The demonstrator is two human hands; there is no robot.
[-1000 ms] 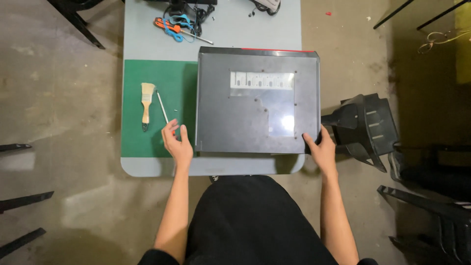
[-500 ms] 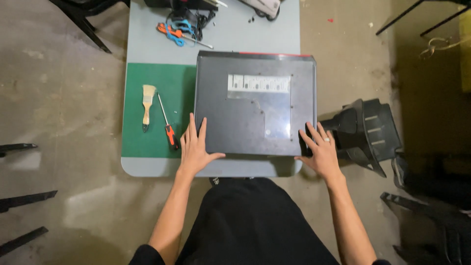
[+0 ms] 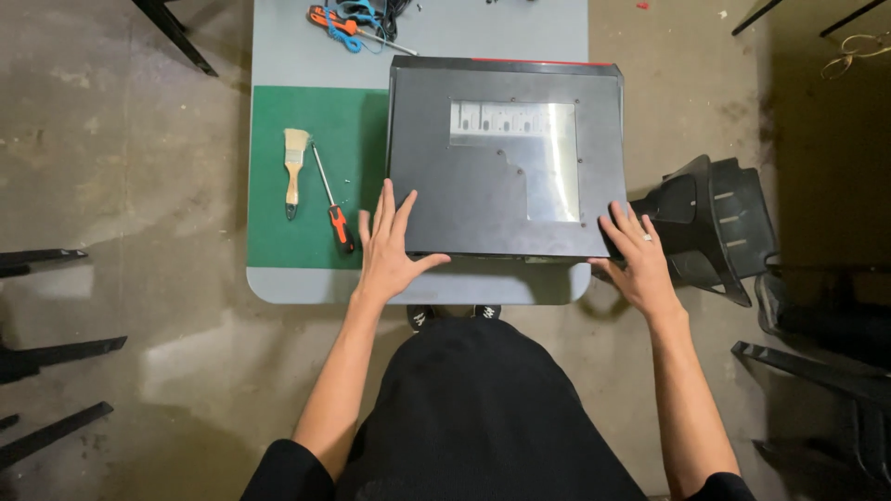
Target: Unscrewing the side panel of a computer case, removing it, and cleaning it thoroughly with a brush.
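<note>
A black computer case (image 3: 483,186) with a clear side window lies flat on the grey table (image 3: 278,283). My left hand (image 3: 388,243) rests flat, fingers spread, on the case's near left corner and the green mat's edge. At the case's near right corner my right hand (image 3: 636,255) lies with fingers apart on the edge. Neither hand holds anything.
A green mat (image 3: 278,232) carries a small wooden brush (image 3: 294,167) and a red-handled screwdriver (image 3: 332,199). Orange and blue tools (image 3: 348,19) lie at the table's far side. A black plastic panel (image 3: 715,223) stands on the floor at right. Dark chair legs (image 3: 46,348) show left.
My left hand came away from the screwdriver on the mat and now lies flat on the case's near left corner. The case has shifted slightly; my right hand stays at its right corner.
</note>
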